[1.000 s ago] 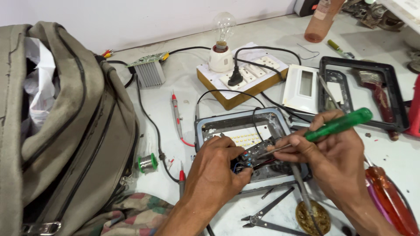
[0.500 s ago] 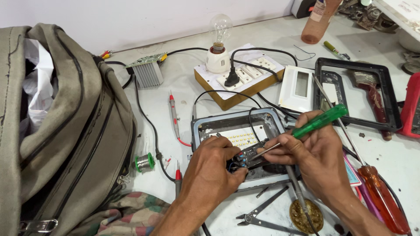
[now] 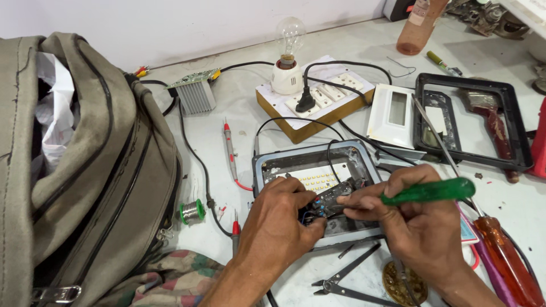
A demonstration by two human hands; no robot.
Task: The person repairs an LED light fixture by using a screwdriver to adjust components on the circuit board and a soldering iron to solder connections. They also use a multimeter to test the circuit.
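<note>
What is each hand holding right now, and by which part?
The right hand grips the green-handled screwdriver by its handle. The left hand pinches the small circuit board at its near edge, inside the lamp housing.

Green screwdriver handle [image 3: 427,191] — olive bag [image 3: 85,170], grey lamp housing [image 3: 310,162], red probes [image 3: 229,149].

We are looking down from head height, close over the desk [image 3: 227,119], perhaps tilting slightly forward toward the wall.

The left hand [image 3: 278,224] is pinching a small circuit board [image 3: 333,199] inside the grey lamp housing [image 3: 267,165]; the right hand [image 3: 418,224], just beside it, is gripping a green-handled screwdriver [image 3: 429,190], its tip seemingly touching the board.
</note>
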